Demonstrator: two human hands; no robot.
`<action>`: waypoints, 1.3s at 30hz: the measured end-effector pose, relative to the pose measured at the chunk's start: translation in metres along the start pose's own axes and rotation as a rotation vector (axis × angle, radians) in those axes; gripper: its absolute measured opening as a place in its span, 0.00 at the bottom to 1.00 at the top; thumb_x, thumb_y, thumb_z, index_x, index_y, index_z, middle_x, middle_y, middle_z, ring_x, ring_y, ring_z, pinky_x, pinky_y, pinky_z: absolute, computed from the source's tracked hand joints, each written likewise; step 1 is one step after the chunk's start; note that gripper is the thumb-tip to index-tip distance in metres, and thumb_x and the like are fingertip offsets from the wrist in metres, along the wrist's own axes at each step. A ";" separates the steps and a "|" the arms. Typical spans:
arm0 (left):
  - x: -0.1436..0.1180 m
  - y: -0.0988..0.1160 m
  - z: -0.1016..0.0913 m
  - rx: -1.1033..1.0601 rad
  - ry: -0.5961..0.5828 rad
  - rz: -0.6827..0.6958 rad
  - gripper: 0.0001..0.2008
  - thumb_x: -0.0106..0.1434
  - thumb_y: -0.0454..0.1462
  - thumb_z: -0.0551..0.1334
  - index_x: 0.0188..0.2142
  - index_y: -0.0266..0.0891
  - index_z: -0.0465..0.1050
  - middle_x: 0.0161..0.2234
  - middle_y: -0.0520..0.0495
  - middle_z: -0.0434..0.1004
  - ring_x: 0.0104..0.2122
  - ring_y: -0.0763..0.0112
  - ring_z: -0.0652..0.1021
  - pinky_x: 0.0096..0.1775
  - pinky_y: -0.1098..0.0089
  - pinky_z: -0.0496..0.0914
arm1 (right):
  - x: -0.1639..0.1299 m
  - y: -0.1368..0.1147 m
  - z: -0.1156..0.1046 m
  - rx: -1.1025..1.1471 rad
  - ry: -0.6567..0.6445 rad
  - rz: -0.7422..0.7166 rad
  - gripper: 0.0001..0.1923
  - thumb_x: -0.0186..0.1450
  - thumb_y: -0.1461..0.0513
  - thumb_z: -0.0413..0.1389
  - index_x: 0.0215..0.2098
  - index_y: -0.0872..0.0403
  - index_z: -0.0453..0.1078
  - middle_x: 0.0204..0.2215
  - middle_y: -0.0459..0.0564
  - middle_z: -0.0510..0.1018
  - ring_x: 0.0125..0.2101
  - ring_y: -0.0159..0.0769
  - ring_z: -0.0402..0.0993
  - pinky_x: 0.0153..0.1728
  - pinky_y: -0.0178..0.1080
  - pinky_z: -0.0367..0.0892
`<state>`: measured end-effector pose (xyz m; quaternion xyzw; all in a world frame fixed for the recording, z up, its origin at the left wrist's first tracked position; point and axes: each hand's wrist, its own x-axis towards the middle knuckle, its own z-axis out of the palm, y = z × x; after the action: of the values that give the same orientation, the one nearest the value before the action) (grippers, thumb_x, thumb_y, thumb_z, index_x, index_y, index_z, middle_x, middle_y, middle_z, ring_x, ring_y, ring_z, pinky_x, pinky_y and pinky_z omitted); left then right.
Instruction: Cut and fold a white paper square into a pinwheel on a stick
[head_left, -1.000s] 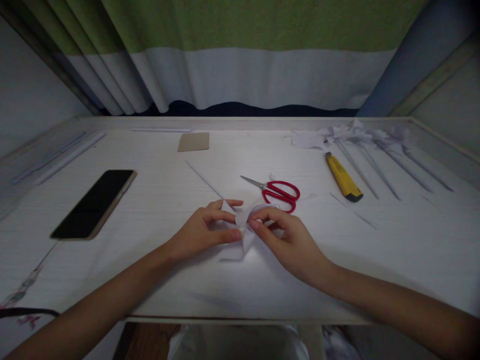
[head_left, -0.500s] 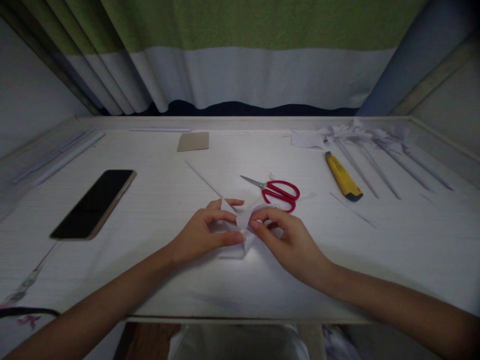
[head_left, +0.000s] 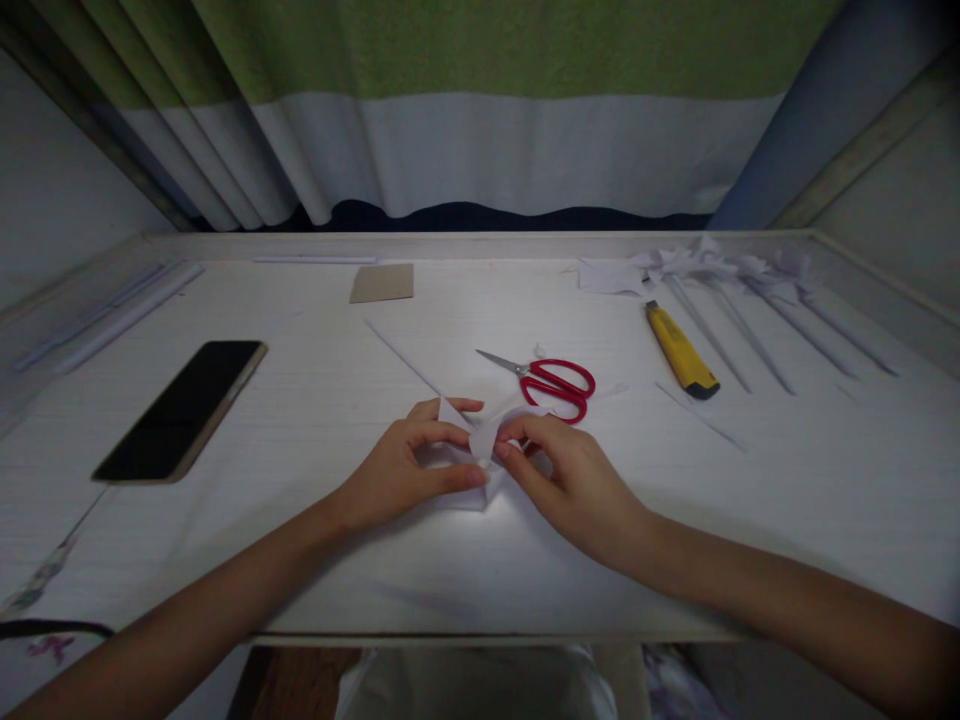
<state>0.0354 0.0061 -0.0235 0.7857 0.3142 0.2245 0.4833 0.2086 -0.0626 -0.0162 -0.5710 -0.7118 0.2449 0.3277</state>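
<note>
A small white folded paper piece (head_left: 480,440) lies on the white table (head_left: 480,560) near its front middle. My left hand (head_left: 409,465) presses and pinches its left side with thumb and fingers. My right hand (head_left: 570,480) pinches a raised flap of the same paper at its right side. Both hands meet over the paper, which they partly hide. A thin white paper stick (head_left: 401,355) runs from under the paper toward the far left. Red-handled scissors (head_left: 551,382) lie just behind my right hand.
A black phone (head_left: 180,408) lies at the left. A yellow utility knife (head_left: 681,352) and several paper pinwheels on sticks (head_left: 735,290) are at the far right. A brown card (head_left: 382,283) sits at the back, and paper strips (head_left: 112,315) lie far left. A curtain hangs behind.
The view has shifted slightly left and down. My right fingers have drawn the paper flap a little closer to the left hand; both hands stay on the paper.
</note>
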 end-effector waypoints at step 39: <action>-0.001 0.002 -0.001 -0.057 0.005 -0.034 0.06 0.48 0.38 0.65 0.27 0.40 0.72 0.48 0.46 0.64 0.47 0.63 0.67 0.49 0.60 0.57 | 0.002 0.000 -0.001 0.200 -0.045 0.063 0.05 0.57 0.68 0.49 0.30 0.54 0.66 0.27 0.45 0.72 0.27 0.29 0.67 0.27 0.32 0.63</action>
<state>0.0347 0.0057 -0.0213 0.7655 0.3222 0.2272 0.5086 0.2092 -0.0602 -0.0154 -0.5518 -0.6726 0.3377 0.3593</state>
